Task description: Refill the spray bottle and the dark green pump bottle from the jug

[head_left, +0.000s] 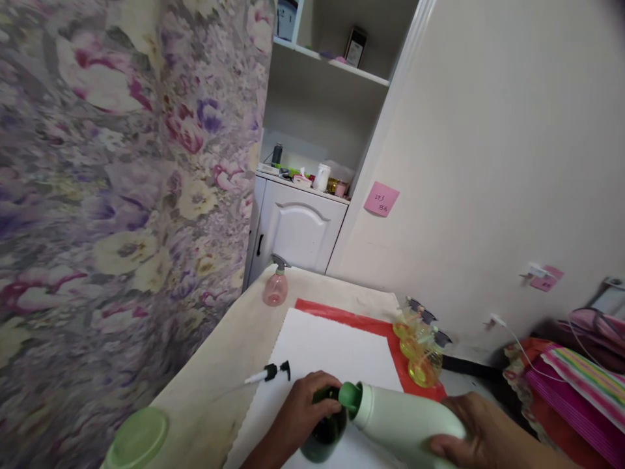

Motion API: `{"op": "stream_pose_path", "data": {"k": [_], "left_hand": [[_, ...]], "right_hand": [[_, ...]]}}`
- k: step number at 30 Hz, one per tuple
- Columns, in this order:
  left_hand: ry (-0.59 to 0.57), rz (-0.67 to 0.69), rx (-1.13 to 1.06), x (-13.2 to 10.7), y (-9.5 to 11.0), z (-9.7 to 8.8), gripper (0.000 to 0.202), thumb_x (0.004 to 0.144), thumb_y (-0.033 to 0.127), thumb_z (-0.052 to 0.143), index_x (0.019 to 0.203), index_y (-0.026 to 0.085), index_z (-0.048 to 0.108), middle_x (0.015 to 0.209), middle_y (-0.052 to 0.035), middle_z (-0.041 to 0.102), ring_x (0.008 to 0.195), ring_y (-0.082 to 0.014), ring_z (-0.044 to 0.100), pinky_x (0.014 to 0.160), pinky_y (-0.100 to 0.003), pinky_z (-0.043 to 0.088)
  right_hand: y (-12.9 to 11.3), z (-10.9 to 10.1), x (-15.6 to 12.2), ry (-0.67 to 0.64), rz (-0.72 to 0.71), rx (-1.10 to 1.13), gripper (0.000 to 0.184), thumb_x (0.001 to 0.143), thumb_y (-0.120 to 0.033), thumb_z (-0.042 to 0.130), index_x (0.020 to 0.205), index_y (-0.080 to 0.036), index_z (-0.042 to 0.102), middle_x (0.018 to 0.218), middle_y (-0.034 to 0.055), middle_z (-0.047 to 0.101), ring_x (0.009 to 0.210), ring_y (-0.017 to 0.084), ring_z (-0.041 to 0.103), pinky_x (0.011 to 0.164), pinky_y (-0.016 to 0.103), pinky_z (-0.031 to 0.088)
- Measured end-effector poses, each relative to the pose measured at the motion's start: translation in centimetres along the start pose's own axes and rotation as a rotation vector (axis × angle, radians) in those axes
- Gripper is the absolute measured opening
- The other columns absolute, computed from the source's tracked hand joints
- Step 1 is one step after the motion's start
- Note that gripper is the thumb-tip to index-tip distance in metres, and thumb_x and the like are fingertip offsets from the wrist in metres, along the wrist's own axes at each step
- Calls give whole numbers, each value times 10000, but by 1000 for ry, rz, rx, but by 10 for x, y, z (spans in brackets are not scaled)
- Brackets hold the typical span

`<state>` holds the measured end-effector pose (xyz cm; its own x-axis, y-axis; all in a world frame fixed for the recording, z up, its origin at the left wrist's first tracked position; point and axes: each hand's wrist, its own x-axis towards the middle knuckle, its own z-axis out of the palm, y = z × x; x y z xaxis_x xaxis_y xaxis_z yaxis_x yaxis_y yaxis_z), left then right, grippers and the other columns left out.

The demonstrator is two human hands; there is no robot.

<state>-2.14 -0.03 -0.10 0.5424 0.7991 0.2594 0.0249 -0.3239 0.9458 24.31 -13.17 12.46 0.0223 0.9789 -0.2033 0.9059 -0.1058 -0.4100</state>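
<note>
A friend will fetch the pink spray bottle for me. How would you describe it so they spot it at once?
Find the table beside the floral curtain. At its far edge, beyond the white sheet, stands a spray bottle alone. It is pink; the other three spray bottles, clustered at the right, are yellow.

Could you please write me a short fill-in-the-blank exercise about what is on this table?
1. The left hand grips a small dark green bottle, while the right hand tilts a large pale green plastic bottle, its spout toward the ____ green bottle.
2. The flat mat under the white paper sheet is coloured ____.
3. The clear yellow spray bottles beside the mat number ____.

Missing words: dark; red; three.
</note>
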Motion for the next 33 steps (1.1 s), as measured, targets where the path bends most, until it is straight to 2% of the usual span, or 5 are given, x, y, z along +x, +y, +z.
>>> {"op": "stream_pose_path", "data": {"k": [4, 9, 20, 27, 33], "left_hand": [[-4, 17, -10, 0, 0, 0, 203, 695, 201, 646, 875, 220, 737, 909, -18, 730, 917, -214, 633, 854, -307, 448], [-2, 27, -15, -1, 0, 1, 206, 702, 188, 647, 885, 216, 739, 916, -19, 730, 927, -210, 633, 862, -297, 441], [-2, 30, -38, -1, -2, 3, 209, 706, 175, 637, 885, 223, 733, 929, -14, 723, 931, -201, 628, 870, -288, 448], [0, 31, -36, -1, -3, 1, 194, 714, 185, 632, 876, 228, 730, 920, -10, 722, 931, -206, 632, 873, -298, 449], [-12, 31, -38, -3, -1, -1, 207, 710, 168, 625, 877, 226, 732, 912, -8, 718, 923, -203, 631, 862, -291, 442]], "right_hand": [[2, -3, 1, 13, -3, -96, 356, 737, -555, 641, 765, -203, 683, 746, 38, 727, 634, 163, 579, 516, 237, 323], [5, -5, 2, 2, -38, -87, 386, 745, -594, 631, 750, -210, 668, 716, 26, 726, 595, 145, 571, 491, 231, 301], [-6, -15, 5, -21, -13, -222, 507, 742, -699, 557, 745, -202, 659, 713, 46, 708, 596, 149, 556, 509, 240, 306], [-4, -16, 8, 17, -44, -255, 520, 730, -709, 569, 709, -197, 653, 663, 45, 671, 558, 128, 493, 487, 240, 265], [-3, -16, 8, 95, -119, -164, 416, 711, -626, 659, 686, -211, 676, 610, 22, 645, 513, 107, 455, 448, 229, 238]]}}
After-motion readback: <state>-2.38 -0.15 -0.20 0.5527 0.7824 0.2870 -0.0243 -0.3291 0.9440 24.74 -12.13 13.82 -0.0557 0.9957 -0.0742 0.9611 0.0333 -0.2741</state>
